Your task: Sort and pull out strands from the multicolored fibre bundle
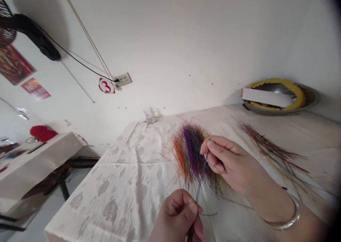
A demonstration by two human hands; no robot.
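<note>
My left hand (181, 213) pinches several thin dark grey strands (203, 172) between thumb and fingertips, low in the view. Above it and to the right, my right hand (229, 160) has thumb and forefinger closed on the upper end of the same strands. They run taut and slanting between the two hands. Just behind lies a loose bundle of orange, purple and grey strands (189, 148), partly covered by my right hand. A thinner pile of reddish-brown and dark strands (274, 146) lies to the right. I cannot tell what the strands are made of.
A pale leaf-patterned tablecloth (109, 185) covers the table. A glass mug (150, 115) stands by the wall. At the back right is a metal bowl (309, 96) with a yellow rim piece and a white strip (266, 97). Another table (53, 156) stands left, below a fan (37, 36).
</note>
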